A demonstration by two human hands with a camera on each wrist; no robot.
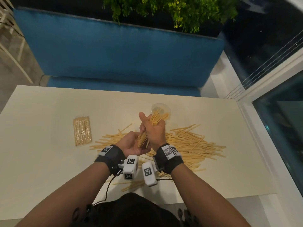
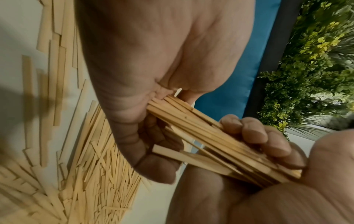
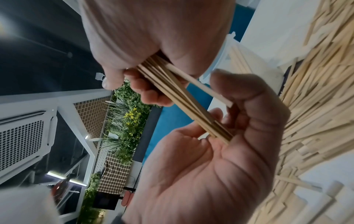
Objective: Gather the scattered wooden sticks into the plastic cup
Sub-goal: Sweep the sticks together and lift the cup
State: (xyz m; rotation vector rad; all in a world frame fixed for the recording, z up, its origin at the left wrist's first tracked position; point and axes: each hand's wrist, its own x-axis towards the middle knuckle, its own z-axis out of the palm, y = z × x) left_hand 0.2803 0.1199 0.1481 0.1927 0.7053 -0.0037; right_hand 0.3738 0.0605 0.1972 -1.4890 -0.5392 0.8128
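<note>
A bundle of wooden sticks (image 1: 144, 138) is held up over the table by both hands. My right hand (image 1: 155, 131) grips its upper part in a fist, thumb sticking up. My left hand (image 1: 132, 145), palm up, cups the lower end, its fingers (image 2: 258, 136) curled round the bundle (image 2: 201, 128). The clear plastic cup (image 1: 153, 106) stands just beyond the hands with several sticks in it. A wide pile of scattered sticks (image 1: 188, 145) lies on the table under and to the right of the hands. In the right wrist view the bundle (image 3: 182, 97) runs from my fist down into the left palm (image 3: 210, 166).
A sealed clear packet of sticks (image 1: 82, 131) lies to the left on the cream table (image 1: 41, 161). A few loose sticks (image 1: 131, 185) lie near the front edge. A blue bench (image 1: 114, 46) and green plants (image 1: 164, 10) stand beyond the far edge; a window runs along the right.
</note>
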